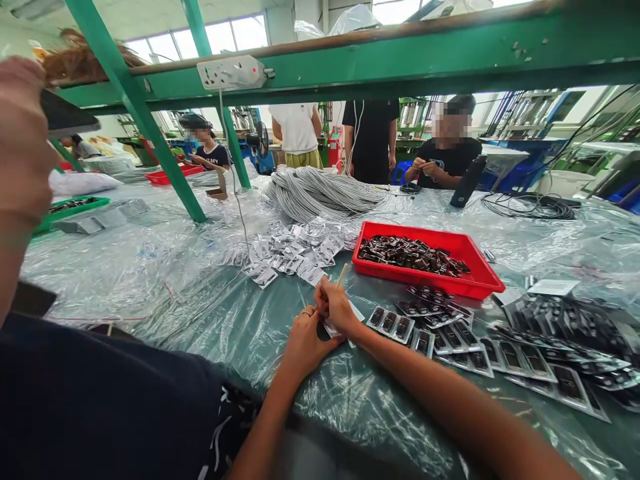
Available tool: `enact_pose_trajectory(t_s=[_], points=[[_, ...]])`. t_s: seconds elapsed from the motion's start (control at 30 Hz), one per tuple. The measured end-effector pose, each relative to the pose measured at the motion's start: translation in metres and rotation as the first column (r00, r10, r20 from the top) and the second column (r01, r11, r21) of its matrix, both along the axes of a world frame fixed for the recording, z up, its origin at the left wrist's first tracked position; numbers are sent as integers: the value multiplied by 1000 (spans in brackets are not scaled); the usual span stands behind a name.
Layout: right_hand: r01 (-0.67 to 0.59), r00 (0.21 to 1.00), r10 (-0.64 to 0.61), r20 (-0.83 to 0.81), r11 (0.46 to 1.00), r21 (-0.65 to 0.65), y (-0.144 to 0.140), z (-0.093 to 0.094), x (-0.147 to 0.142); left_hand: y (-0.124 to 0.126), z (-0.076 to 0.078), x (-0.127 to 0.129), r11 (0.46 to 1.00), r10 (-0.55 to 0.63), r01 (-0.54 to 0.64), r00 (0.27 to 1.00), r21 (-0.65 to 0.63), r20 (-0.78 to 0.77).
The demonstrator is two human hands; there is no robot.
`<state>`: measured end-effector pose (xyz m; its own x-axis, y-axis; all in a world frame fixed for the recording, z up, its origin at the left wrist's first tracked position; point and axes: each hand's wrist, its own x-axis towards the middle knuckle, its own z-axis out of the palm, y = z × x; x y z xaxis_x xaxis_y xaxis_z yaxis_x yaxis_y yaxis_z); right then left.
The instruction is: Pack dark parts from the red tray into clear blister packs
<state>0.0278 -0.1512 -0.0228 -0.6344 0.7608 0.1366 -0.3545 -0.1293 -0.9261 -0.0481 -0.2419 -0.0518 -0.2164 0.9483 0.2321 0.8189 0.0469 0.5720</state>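
Observation:
My right hand (336,308) is closed round a thin pale stick (343,274), its upper end pointing up from the fingers. Below and beside it, my left hand (306,339) lies low over the table, thumb and fingers round the near side of a small white card (357,312). The card is mostly covered by my hands, so its face is hidden. Just beyond them lies a pile of flat silver-white packets (295,253). To the right are blister packs (391,323) holding small dark pieces in rows.
A red tray (480,283) of small dark parts stands beyond the blister packs, with stacked packs (570,327) at right. Grey cable coils (320,193) lie farther back. A green frame (145,140) crosses overhead. A person close at left raises a hand (23,147); others are across the table.

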Motion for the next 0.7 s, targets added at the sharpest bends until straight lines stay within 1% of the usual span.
enact_pose_trajectory(t_s=[0.13,0.17,0.2,0.23,0.3,0.33,0.37,0.4,0.47,0.53,0.6,0.7], points=[[-4,1000,3,-12,998,-57,-3,-4,6,0,3,1,999,-4,3,1000,-41,-15],[-26,1000,25,-3,996,-81,-3,-3,9,-1,4,1,999,-8,7,1000,-47,-19],[-73,997,75,18,991,-109,-2,-1,14,-1,5,2,999,-9,8,1000,-48,-25],[-146,987,154,47,979,-139,0,1,19,-1,5,2,999,-6,4,999,-44,-35],[-285,948,306,86,939,-194,5,7,28,-1,4,3,1000,5,-7,998,-26,-65],[-314,938,337,79,925,-212,8,10,31,-1,4,3,1000,8,-10,997,-17,-82],[-304,945,323,53,926,-222,12,12,34,-2,3,4,1000,9,-10,995,-10,-98],[-259,963,269,13,938,-229,17,14,36,-2,2,4,1000,6,-7,993,-7,-116],[-123,992,109,-70,960,-249,24,15,36,-3,2,6,1000,5,-6,988,-10,-156],[-18,993,-12,-114,966,-258,28,13,33,-3,3,8,1000,8,-12,980,-22,-198],[47,989,-79,-128,971,-235,27,9,27,-4,4,10,999,1,-8,975,-31,-220],[94,986,-112,-120,984,-150,20,2,19,-3,3,10,1000,-10,5,977,-22,-213]])
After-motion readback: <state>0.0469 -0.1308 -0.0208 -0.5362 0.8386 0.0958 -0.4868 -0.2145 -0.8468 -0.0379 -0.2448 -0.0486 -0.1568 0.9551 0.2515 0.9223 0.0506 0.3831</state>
